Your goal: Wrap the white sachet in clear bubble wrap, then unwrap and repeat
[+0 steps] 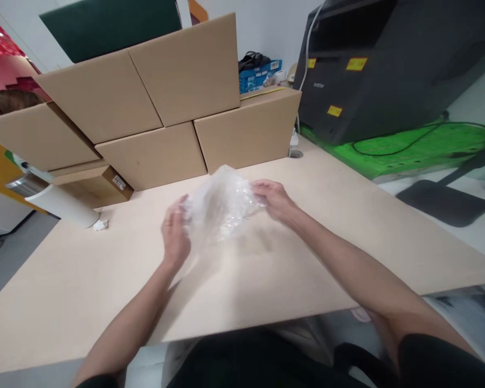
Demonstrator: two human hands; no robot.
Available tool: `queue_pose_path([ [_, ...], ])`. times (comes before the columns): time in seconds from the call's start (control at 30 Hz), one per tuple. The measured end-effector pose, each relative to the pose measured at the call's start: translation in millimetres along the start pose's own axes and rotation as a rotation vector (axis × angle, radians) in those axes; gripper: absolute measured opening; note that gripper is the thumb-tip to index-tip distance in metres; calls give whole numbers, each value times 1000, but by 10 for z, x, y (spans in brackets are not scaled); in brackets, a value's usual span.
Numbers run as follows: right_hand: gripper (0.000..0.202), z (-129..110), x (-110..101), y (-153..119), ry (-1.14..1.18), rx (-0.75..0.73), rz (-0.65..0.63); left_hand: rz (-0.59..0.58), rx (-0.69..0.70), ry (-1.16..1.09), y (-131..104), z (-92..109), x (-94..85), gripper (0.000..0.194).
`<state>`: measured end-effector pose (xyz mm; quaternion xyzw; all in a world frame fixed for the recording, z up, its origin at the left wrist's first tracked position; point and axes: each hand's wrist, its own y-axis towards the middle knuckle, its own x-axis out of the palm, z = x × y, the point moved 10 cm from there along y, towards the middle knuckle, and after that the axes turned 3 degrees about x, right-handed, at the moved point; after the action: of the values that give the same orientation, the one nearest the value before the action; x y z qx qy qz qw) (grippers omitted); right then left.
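Left hand (pixel 175 231), fingers curled, grips the left edge of translucent plastic sheeting (pixel 222 205); right hand (pixel 274 198) pinches its right edge, fingers closed. Sheeting spans between them over the tabletop (pixel 105 285).

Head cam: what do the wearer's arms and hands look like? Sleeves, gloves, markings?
Left hand and right hand ungloved. Forearms bare; no watch, cables or markings seen. Black left sleeve and black right sleeve end near the elbows. Too blurred to rule out a ring.
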<state>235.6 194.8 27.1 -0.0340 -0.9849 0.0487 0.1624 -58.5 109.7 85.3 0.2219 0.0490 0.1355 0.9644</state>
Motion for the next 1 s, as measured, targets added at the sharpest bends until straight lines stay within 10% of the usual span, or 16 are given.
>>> queue_pose_path([
  [0.27, 17, -240, -384, 131, 40, -101, 170, 260, -516, -212, -410, -635, -907, 35],
  [0.43, 13, -231, -538, 201, 34, -122, 215, 119, -232, 350, -440, -305, -1107, 93],
  [0.6, 15, -294, -669, 234, 16, -169, 241, -135, 75, 834, -301, 10, -825, 23],
  [0.83, 17, -338, -1035, 237, -52, -187, 426, 303, -302, 183, -511, -294, -1584, 54],
  [0.93, 19, -221, -1144, 275, -54, -119, 456, 295, -382, 380, -700, -281, -1790, 79],
  [1.0, 19, -142, -1180, 295, -54, -79, 464, 323, -203, 672, -714, 15, -1832, 87],
])
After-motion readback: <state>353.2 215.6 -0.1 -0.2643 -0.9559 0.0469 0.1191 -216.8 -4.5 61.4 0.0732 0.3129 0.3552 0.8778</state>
